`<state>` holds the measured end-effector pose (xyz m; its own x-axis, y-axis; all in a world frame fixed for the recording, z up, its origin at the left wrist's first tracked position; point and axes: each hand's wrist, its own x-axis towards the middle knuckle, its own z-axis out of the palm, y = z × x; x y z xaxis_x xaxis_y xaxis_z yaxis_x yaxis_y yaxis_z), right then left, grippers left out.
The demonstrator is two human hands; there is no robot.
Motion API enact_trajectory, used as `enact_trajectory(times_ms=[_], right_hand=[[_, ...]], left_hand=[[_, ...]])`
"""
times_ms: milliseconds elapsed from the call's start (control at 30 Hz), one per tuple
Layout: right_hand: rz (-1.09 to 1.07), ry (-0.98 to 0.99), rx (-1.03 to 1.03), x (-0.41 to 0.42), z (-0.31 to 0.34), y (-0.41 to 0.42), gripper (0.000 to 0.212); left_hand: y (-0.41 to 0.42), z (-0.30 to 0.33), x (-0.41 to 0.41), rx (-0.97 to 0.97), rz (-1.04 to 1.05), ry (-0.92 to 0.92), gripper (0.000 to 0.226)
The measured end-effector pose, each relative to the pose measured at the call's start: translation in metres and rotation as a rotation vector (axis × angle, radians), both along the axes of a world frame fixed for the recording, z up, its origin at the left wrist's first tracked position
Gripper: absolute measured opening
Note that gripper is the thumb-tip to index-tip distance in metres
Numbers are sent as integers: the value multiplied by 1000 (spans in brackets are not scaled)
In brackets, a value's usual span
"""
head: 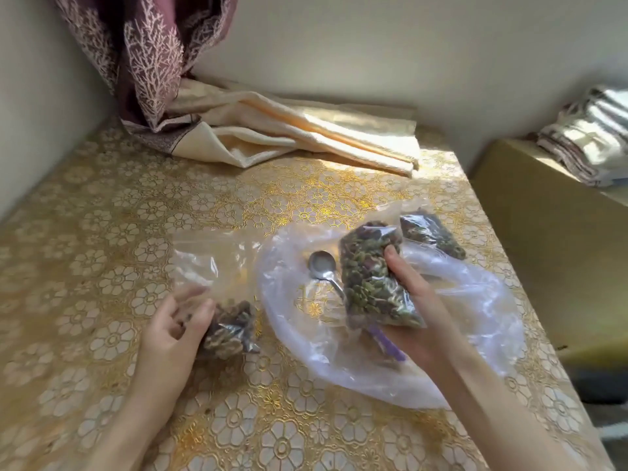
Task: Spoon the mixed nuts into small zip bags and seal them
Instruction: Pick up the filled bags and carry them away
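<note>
My right hand [413, 300] grips a small zip bag [368, 277] full of mixed nuts, its purple zip end pointing down toward me. It hovers above a large crumpled clear bag [475, 300] on which a metal spoon [323, 268] lies. A second filled small bag [430, 234] rests at the far right of that plastic. My left hand [176, 326] is open, fingers apart, against a bigger clear zip bag [207, 260] whose near corner holds a clump of nuts [231, 329].
The table [102, 232] wears a gold floral cloth. Cream fabric [289, 130] and a maroon curtain [149, 52] lie at the back. The table's right edge drops to a yellowish box [543, 215] with folded striped cloth [591, 130].
</note>
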<state>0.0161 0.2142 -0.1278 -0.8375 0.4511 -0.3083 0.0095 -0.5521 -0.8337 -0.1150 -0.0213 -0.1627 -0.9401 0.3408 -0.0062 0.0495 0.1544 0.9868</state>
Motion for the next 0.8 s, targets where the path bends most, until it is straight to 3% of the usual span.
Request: enact_trajectory(times_ms=[133,300,433,533,800], right_hand=[[-6,-139,-77,14,32,-5,48],[-121,-241,-144,44,95,-11,50],[-219,-334,-151,81,141,-27,52],[-355,-373,-202,114,160,-46,54],[-656,-446,-277,199,171,-99,48]], left_hand=[[3,30,7,7,19,-234,35],[5,96,28,-69,20,-407,24],[0,151,50,-192,-45,-446,26],[-6,183,64,-269,-86,-449,13],[-26,196,91,-457,-297,-431,18]])
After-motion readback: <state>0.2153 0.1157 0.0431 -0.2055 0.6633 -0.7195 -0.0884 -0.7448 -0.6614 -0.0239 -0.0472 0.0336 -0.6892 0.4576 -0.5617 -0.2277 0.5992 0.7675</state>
